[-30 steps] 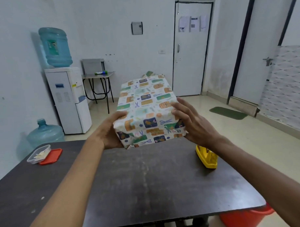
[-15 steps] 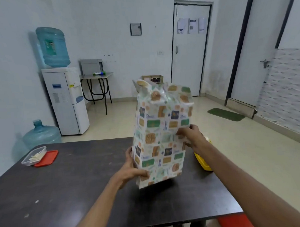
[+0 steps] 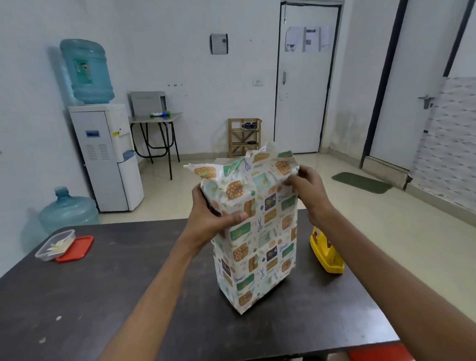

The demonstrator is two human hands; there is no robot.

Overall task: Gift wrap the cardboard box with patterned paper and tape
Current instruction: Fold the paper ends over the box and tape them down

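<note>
The box wrapped in patterned paper [image 3: 258,241] stands upright on end on the dark table [image 3: 128,305]. Loose paper sticks up crumpled above its top end. My left hand [image 3: 214,216] grips the upper left side of the box, thumb across the front. My right hand [image 3: 307,191] pinches the loose paper at the upper right corner. A yellow tape dispenser [image 3: 325,251] sits on the table just right of the box. The cardboard itself is hidden under the paper.
A clear plastic container [image 3: 54,244] with its red lid [image 3: 76,249] lies at the table's far left corner. Beyond the table stand a water dispenser [image 3: 106,155], a spare water bottle [image 3: 68,210] and a small wooden rack [image 3: 243,137]. A red bucket [image 3: 378,355] sits under the table's right edge.
The box went from lying held in the air to standing on end on the table. Both hands slid up to its top end, and the right hand now pinches the loose paper.
</note>
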